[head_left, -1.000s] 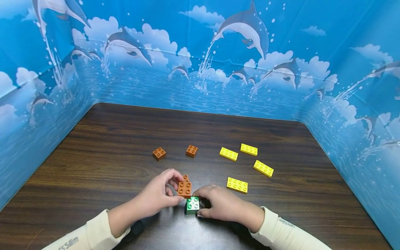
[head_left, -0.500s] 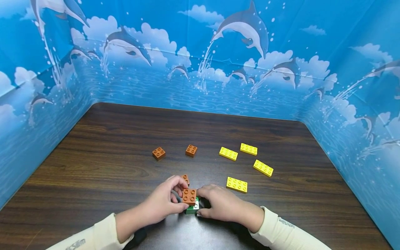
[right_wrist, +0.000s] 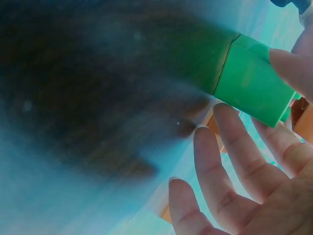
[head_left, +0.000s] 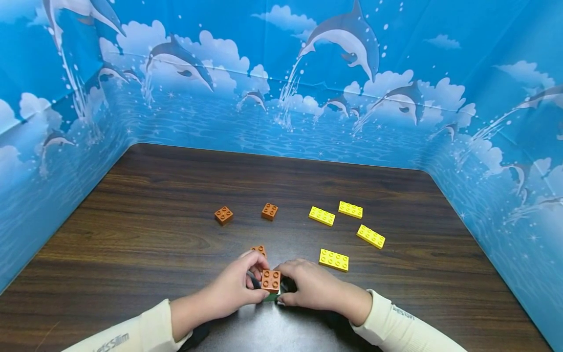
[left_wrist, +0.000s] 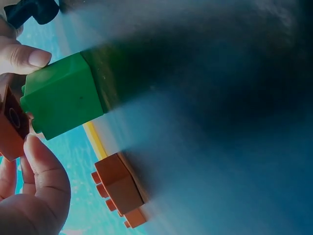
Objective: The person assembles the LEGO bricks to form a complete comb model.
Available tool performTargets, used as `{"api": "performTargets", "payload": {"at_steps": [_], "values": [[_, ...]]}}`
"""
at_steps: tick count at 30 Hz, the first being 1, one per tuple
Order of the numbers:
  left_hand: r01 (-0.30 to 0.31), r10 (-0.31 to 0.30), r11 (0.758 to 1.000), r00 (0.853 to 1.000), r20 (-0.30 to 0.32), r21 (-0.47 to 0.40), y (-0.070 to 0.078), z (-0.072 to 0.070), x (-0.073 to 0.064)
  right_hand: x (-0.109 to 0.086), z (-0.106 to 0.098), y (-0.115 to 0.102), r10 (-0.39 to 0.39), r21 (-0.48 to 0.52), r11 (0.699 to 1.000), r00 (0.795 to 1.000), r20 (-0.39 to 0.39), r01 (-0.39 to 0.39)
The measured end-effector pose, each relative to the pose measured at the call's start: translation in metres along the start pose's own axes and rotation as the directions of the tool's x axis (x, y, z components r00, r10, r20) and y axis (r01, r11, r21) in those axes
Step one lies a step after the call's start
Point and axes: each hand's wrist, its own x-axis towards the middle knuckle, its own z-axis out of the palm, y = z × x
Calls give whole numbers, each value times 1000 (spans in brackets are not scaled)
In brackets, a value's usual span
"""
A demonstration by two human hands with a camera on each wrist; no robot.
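Note:
My left hand pinches an orange-brown square toy brick, studs up, between thumb and fingers. Directly beneath it, a green block stands on the table, mostly covered by the brown brick in the head view. In the left wrist view the brown brick tilts at the green block's studs, with a gap along one side. The right hand holds the green block steady from the right; its thumb lies on one face and a finger on the opposite side in the right wrist view.
Just beyond the left fingers lies another brown brick, partly hidden. Farther back are two more, a left one and a middle one. Several flat yellow bricks lie to the right. A blue dolphin backdrop encloses the dark table.
The left hand has brought its brown brick rightward and toward me, from the green block's far left corner to over its top. The right hand keeps its place on the block.

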Motion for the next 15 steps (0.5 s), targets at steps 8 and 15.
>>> {"api": "performTargets", "payload": {"at_steps": [8, 15], "values": [[1, -1, 1000, 1000, 3, 29, 0, 3, 2, 1, 0, 2, 6, 29, 1000, 1000, 7, -6], [7, -6, 997, 1000, -15, 77, 1, 6, 3, 1, 1, 2, -1, 53, 999, 1000, 2, 1]]}}
